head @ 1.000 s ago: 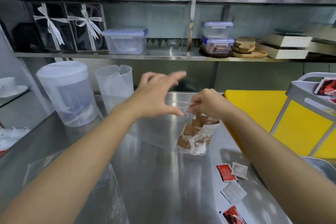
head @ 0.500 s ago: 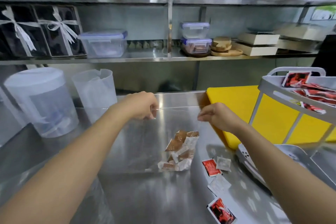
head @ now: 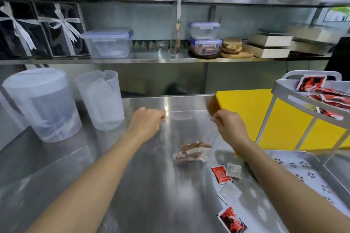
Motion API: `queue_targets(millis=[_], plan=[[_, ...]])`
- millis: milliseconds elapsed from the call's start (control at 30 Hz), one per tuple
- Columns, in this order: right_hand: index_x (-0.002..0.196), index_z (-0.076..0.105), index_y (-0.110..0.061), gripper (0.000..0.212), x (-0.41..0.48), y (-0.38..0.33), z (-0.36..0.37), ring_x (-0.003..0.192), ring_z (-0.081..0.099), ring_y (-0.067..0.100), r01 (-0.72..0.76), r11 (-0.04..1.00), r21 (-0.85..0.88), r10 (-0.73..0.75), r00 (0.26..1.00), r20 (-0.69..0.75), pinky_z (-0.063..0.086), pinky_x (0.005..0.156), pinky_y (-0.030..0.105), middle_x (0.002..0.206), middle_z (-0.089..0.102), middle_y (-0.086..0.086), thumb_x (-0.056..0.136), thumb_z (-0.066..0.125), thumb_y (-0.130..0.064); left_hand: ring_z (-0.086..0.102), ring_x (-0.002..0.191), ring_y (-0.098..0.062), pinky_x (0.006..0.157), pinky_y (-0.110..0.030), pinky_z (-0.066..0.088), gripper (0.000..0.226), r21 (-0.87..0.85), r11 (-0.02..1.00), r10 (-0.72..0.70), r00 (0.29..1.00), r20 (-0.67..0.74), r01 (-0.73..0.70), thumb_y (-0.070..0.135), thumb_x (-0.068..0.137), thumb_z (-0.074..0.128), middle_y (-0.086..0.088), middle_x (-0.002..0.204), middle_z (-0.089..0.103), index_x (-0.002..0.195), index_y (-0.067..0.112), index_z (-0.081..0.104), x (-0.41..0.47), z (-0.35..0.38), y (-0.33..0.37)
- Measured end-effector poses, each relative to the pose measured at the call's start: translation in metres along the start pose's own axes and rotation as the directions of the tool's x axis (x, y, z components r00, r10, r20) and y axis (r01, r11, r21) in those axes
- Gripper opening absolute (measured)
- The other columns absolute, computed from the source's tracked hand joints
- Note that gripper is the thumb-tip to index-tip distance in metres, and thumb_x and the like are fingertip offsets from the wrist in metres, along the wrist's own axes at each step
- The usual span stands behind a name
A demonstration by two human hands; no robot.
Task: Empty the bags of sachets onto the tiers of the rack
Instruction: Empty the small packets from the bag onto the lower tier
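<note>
A clear plastic bag hangs above the steel counter with brown sachets gathered at its bottom. My left hand pinches the left corner of the bag's mouth and my right hand pinches the right corner, stretching the top edge between them. The white rack stands at the right. Its upper tier holds several red sachets. Its lower tier, perforated with flower patterns, shows no sachets.
Loose red and white sachets lie on the counter near my right forearm. Two translucent jugs stand at the left. A yellow board leans behind the rack. Shelves with boxes and containers run along the back wall.
My left hand closed on the bag's left corner, and both hands spread apart, pulling the mouth taut. The view shifted right, so more of the rack shows.
</note>
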State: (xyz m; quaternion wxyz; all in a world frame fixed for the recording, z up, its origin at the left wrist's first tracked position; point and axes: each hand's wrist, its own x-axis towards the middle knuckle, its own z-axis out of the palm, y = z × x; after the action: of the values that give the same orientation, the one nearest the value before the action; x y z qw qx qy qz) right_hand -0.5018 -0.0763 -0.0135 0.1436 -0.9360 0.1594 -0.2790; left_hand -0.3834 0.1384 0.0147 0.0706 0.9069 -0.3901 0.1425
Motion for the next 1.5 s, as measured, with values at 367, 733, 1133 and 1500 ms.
queue_targets(millis=[367, 733, 1133, 1500], plan=[[0.083, 0.065, -0.004, 0.009, 0.017, -0.013, -0.017, 0.082, 0.058, 0.028, 0.101, 0.991, 0.087, -0.093, 0.991, -0.091, 0.032, 0.063, 0.026, 0.087, 0.068, 0.013, 0.087, 0.056, -0.007, 0.062, 0.079, -0.028, 0.069, -0.031, 0.033, 0.017, -0.014, 1.0, -0.024, 0.973, -0.228, 0.021, 0.005, 0.08, 0.053, -0.003, 0.085, 0.071, 0.077, 0.018, 0.063, 0.013, -0.021, -0.003], [0.084, 0.065, -0.005, 0.009, 0.002, 0.01, -0.021, 0.07, 0.049, 0.01, -0.054, 0.916, 0.397, 0.085, 0.994, -0.063, 0.035, 0.058, 0.005, 0.082, 0.06, 0.005, 0.087, 0.059, -0.011, 0.057, 0.079, -0.032, 0.066, -0.035, 0.038, 0.011, -0.092, 0.993, 0.058, 0.99, -0.13, -0.07, 0.022, 0.089, 0.048, -0.003, 0.085, 0.069, 0.084, 0.02, 0.057, 0.015, -0.03, 0.01], [0.079, 0.065, 0.0, 0.007, -0.039, 0.032, -0.086, 0.068, 0.058, 0.017, -0.21, 0.62, 0.756, 0.248, 0.967, 0.065, 0.045, 0.064, 0.024, 0.068, 0.062, 0.005, 0.083, 0.063, -0.005, 0.059, 0.105, -0.031, 0.075, -0.037, 0.041, 0.075, -0.202, 0.958, 0.218, 0.975, 0.054, -0.203, 0.076, 0.063, 0.053, -0.005, 0.118, 0.064, 0.123, 0.033, 0.037, 0.033, -0.021, 0.11], [0.096, 0.063, -0.026, 0.026, -0.096, 0.086, -0.147, 0.076, 0.062, 0.014, -0.234, 0.574, 0.785, 0.278, 0.957, 0.082, 0.047, 0.063, 0.021, 0.083, 0.066, -0.001, 0.073, 0.073, -0.02, 0.051, 0.062, -0.022, 0.054, -0.031, 0.032, 0.037, -0.434, 0.769, 0.471, 0.875, -0.113, -0.47, 0.051, 0.084, 0.054, 0.001, 0.047, 0.046, 0.063, 0.022, 0.067, 0.038, -0.033, 0.232]])
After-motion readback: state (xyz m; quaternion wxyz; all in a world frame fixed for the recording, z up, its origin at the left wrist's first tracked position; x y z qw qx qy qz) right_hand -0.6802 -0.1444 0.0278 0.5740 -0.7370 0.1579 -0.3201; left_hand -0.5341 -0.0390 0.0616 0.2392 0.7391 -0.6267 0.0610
